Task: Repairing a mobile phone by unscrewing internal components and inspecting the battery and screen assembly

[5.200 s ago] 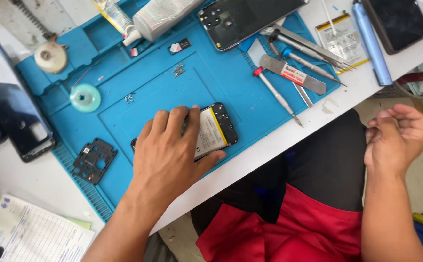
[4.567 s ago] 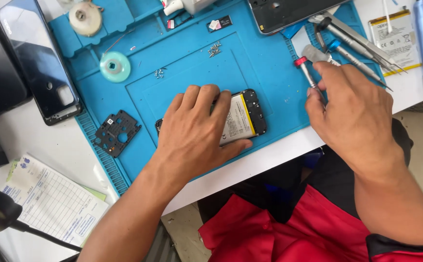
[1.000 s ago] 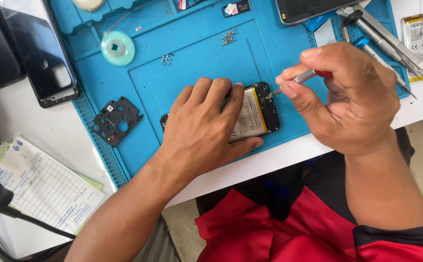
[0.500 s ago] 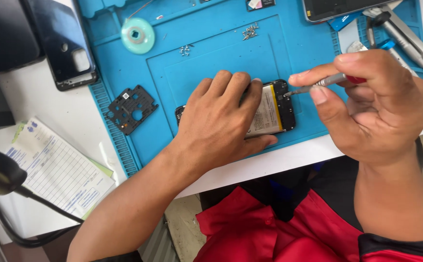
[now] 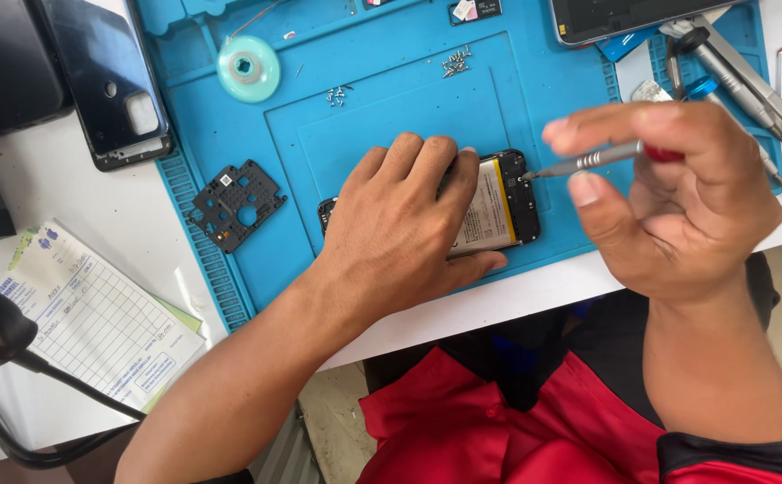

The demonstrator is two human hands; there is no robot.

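An opened phone (image 5: 503, 204) with its pale battery showing lies on the blue work mat (image 5: 391, 116). My left hand (image 5: 409, 229) presses flat on it and covers most of it. My right hand (image 5: 678, 197) grips a small screwdriver (image 5: 592, 160) with a silver shaft and red end. The screwdriver's tip touches the black end of the phone near its upper right corner.
Small screws (image 5: 455, 63) lie in two little piles on the mat, near a mint round tape dispenser (image 5: 248, 68). A black plastic cover plate (image 5: 234, 203) and a phone back shell (image 5: 108, 85) sit to the left. More tools (image 5: 740, 72) lie at right, a paper form (image 5: 95, 318) at lower left.
My right hand picked up the screwdriver from the tools at right and brought its tip to the phone's end. My left hand has stayed pressed on the phone.
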